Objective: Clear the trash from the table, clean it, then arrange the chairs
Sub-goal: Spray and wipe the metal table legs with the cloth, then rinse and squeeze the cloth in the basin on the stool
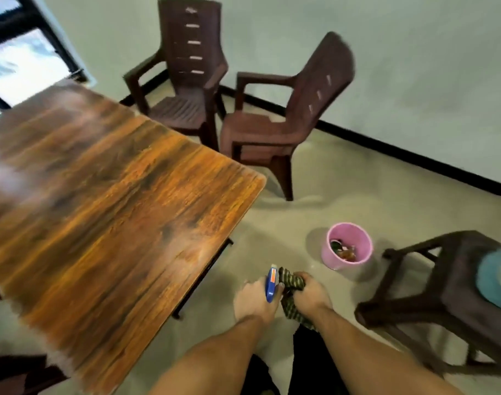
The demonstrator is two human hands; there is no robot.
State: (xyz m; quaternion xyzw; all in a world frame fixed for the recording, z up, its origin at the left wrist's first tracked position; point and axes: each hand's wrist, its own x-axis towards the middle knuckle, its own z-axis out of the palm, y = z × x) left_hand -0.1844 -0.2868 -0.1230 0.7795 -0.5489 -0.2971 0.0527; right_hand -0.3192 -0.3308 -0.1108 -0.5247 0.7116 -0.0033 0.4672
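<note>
**Hands.** Both hands are held close together above the grey floor (343, 189), just off the near right corner of the desk.
- The left hand (253, 299) grips a blue plastic spray bottle (270, 285), with the fingers curled round its body. The nozzle end points away from the person.
- The right hand (312, 295) grips a dark green striped cloth (293, 282). The cloth is bunched at the fingers and its loose end hangs below the wrist. Cloth and bottle touch or nearly touch; blur prevents a firm reading.

**Desk.** The rectangular wood-grain desk (115, 201) fills the left of the view. Its top shows only bare, glossy wood grain.

**Trash.** A round pink plastic bucket (357, 240) stands on the floor to the right of the desk, beyond the hands. It holds mixed scraps that are too small to identify.

**Chairs.**
- A brown plastic armchair with a slotted back (186, 81) stands at the far corner of the desk, against the pale wall.
- A second brown plastic armchair (286, 118) stands just beside it, turned sideways.
- A third dark brown plastic seat (443, 295) stands at the right edge, near the bucket. It carries a blurred teal object (497, 277).
</note>
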